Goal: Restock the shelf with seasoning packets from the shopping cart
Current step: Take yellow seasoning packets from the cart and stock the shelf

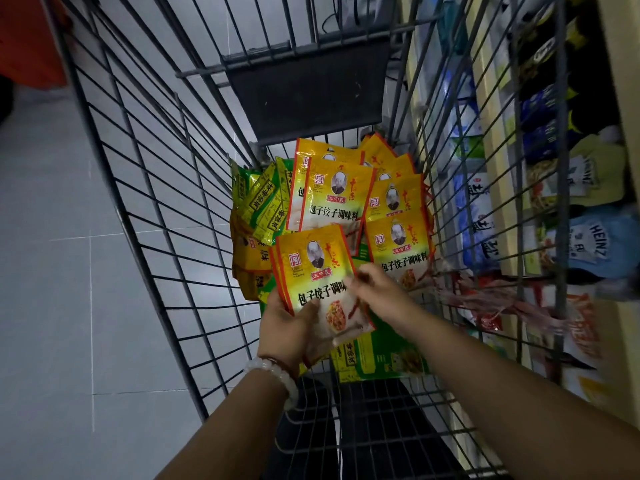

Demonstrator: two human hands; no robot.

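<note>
A pale tiled floor [52, 271] with thin grout lines fills the left side of the view. An orange object [31, 36], blurred, sits at the top left corner, beside a dark shape at the left edge. A white beaded bracelet [277, 375] circles a wrist, next to a thinner dark red band [282, 363]. Dark trousers [363, 427] show through the wire mesh at the bottom. At far right, blue and white Heinz pouches [595, 244] lie near dark blue packs [543, 133] and red-printed bags [491, 317].
</note>
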